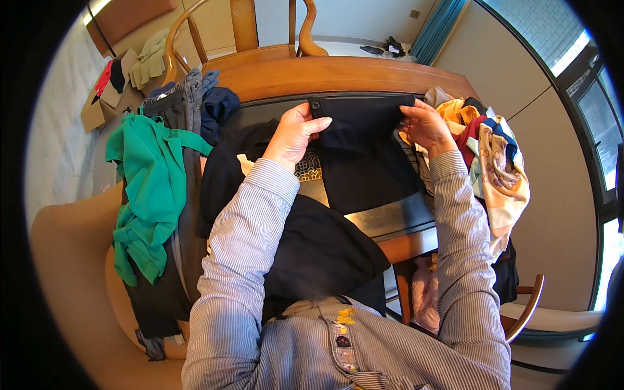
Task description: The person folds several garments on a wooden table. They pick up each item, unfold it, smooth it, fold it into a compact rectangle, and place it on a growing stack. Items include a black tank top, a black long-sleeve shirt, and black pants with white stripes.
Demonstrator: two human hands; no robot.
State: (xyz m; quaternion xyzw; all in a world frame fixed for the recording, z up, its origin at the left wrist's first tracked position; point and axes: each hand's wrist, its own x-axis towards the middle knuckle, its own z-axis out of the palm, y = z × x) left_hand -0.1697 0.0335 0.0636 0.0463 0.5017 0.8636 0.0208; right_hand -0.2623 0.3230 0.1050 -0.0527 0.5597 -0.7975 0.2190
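Observation:
A black fabric garment (368,156) with a button near its top left corner is stretched between my two hands above the table. My left hand (298,129) pinches the corner by the button, thumb on top. At the opposite corner, my right hand (425,124) grips the top edge. The garment's lower part lies on the dark tabletop. More black cloth (321,248) spreads over the table's near edge and in front of my body, and black cloth also lies beside my left forearm. Which garment each piece is cannot be told.
On the left, a green garment (151,165) lies over grey and black trousers (192,204). A heap of multicoloured clothes (502,170) hangs over the table's right end. Beyond the wooden table (341,73) stands a wooden chair (243,29). A cardboard box (97,114) holds clothes at far left.

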